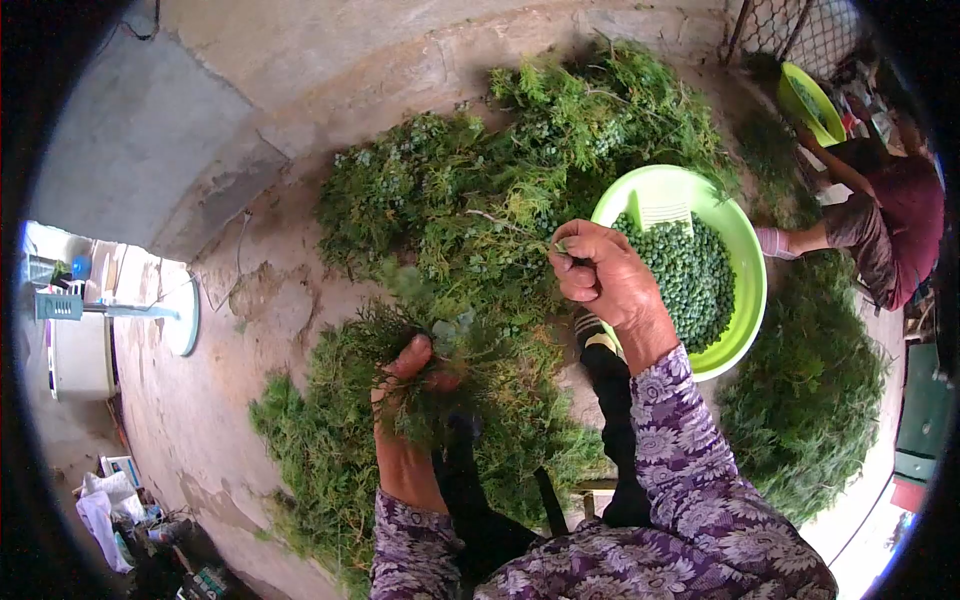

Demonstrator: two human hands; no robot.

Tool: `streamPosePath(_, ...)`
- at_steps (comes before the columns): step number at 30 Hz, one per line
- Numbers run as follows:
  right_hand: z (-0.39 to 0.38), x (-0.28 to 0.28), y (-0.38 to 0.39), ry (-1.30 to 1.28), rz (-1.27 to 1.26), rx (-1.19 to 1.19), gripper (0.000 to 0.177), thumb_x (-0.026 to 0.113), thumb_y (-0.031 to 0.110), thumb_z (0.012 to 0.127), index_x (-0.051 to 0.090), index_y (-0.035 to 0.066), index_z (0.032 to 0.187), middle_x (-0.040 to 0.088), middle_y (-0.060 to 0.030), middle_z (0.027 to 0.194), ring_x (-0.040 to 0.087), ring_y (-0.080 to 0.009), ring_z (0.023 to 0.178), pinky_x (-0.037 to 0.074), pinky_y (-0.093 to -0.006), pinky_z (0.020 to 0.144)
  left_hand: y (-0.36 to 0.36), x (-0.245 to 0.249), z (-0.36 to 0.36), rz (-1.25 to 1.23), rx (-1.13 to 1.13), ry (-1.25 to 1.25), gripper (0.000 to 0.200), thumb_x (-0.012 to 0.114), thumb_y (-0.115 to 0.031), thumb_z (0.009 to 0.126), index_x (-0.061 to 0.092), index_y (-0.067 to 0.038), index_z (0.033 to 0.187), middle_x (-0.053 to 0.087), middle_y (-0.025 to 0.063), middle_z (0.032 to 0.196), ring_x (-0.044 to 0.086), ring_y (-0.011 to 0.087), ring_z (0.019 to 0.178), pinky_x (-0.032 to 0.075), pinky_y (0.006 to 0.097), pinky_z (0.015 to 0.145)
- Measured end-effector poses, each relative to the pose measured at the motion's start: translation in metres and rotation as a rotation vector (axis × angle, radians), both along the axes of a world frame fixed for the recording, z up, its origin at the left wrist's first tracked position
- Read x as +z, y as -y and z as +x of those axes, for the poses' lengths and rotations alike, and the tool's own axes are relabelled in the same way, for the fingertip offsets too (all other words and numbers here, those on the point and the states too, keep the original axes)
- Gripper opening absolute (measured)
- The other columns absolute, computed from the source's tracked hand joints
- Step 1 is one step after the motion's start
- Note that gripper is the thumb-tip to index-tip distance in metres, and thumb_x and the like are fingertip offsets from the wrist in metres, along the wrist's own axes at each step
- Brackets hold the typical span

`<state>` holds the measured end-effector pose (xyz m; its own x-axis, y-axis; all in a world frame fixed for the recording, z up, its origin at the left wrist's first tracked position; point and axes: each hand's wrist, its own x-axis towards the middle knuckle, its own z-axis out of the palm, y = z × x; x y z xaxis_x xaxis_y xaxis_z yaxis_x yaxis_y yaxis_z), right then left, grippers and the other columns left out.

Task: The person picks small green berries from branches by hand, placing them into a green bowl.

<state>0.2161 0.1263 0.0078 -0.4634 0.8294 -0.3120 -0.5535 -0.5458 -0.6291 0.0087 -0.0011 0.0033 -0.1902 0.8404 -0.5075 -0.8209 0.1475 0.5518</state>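
My left hand [408, 372] is closed around a leafy green sprig [455, 345], whose fronds cover part of the fingers. To its right, my right hand [600, 270] is raised with thumb and fingers pinched on a small green piece [563, 246]. Just beyond that hand stands a light green basin [752, 270] holding many small round green cones [690, 280], with a ridged section at its far side. A large heap of leafy branches [450, 190] lies on the floor in front of both hands, and more foliage lies under the left hand.
At the right sits another person [905, 215] beside a second green basin [830, 125]. A further pile of branches [810, 390] lies right of the near basin. On the left are a fan base [180, 312] and a white box [82, 355]. My shoe [597, 338] is near the basin.
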Motion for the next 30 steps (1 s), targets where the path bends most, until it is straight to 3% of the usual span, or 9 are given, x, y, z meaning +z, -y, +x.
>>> streamPosePath(4, -0.010, -0.001, 0.008, -0.156, -0.072, 0.169, 0.013, 0.051, 0.006, 0.074, 0.049, 0.002, 0.086, 0.057, -0.0103, 0.077, 0.044, -0.0086, 0.049, 0.027, -0.0168, 0.038, -0.001, 0.005, 0.003, -0.035, -0.112, -0.116, 0.019, 0.058, -0.020, 0.077, 0.053, -0.002, 0.081, 0.050, 0.0040, 0.062, 0.041, 0.0127, 0.049, 0.033, 0.0265, 0.045)
streamPosePath(5, -0.012, 0.000, 0.007, -0.127, -0.052, 0.242, 0.017, 0.053, 0.006, 0.073, 0.049, 0.002, 0.088, 0.059, -0.0116, 0.087, 0.052, -0.0115, 0.056, 0.034, -0.0168, 0.041, -0.002, 0.006, 0.005, 0.001, -0.142, -0.179, 0.021, 0.056, -0.024, 0.079, 0.052, -0.003, 0.077, 0.046, 0.0023, 0.057, 0.038, 0.0118, 0.048, 0.030, 0.0266, 0.045)
streamPosePath(9, -0.022, 0.001, 0.012, -0.021, 0.064, 0.331, 0.025, 0.055, 0.005, 0.071, 0.049, 0.001, 0.094, 0.059, -0.0095, 0.088, 0.058, -0.0124, 0.063, 0.042, -0.0189, 0.043, -0.007, 0.016, 0.014, 0.024, -0.121, -0.143, 0.022, 0.052, -0.025, 0.081, 0.049, -0.004, 0.075, 0.038, -0.0011, 0.053, 0.034, 0.0111, 0.048, 0.027, 0.0267, 0.046)
streamPosePath(13, -0.023, -0.005, 0.014, 0.032, 0.046, 0.405, 0.027, 0.056, 0.005, 0.071, 0.048, 0.000, 0.097, 0.055, -0.0092, 0.085, 0.054, -0.0123, 0.060, 0.042, -0.0199, 0.045, -0.009, 0.018, 0.015, 0.036, -0.119, -0.100, 0.022, 0.050, -0.024, 0.082, 0.050, -0.003, 0.078, 0.037, -0.0027, 0.052, 0.034, 0.0104, 0.048, 0.026, 0.0254, 0.047)
streamPosePath(18, -0.036, 0.005, 0.025, 0.144, 0.154, 0.463, 0.042, 0.061, 0.006, 0.070, 0.046, 0.000, 0.109, 0.055, -0.0027, 0.074, 0.056, -0.0104, 0.063, 0.041, -0.0191, 0.046, -0.009, 0.016, 0.014, 0.125, -0.157, -0.024, 0.023, 0.050, -0.024, 0.082, 0.051, -0.001, 0.082, 0.038, -0.0033, 0.052, 0.032, 0.0097, 0.048, 0.024, 0.0242, 0.047)
streamPosePath(23, -0.043, -0.004, 0.033, -0.003, 0.115, 0.509, 0.048, 0.062, 0.007, 0.071, 0.044, 0.003, 0.115, 0.059, -0.0037, 0.082, 0.056, -0.0096, 0.065, 0.042, -0.0199, 0.048, -0.011, 0.029, 0.023, 0.004, -0.090, -0.099, 0.026, 0.051, -0.025, 0.081, 0.052, 0.000, 0.087, 0.038, -0.0038, 0.052, 0.032, 0.0096, 0.048, 0.026, 0.0241, 0.048)
streamPosePath(30, -0.048, 0.002, 0.036, 0.144, 0.326, 0.409, 0.040, 0.061, 0.005, 0.075, 0.049, 0.008, 0.113, 0.057, 0.0015, 0.092, 0.053, -0.0055, 0.065, 0.043, -0.0191, 0.052, -0.011, 0.022, 0.019, 0.068, -0.114, -0.052, 0.023, 0.051, -0.024, 0.081, 0.051, -0.002, 0.084, 0.038, -0.0033, 0.053, 0.033, 0.0102, 0.049, 0.027, 0.0242, 0.049)
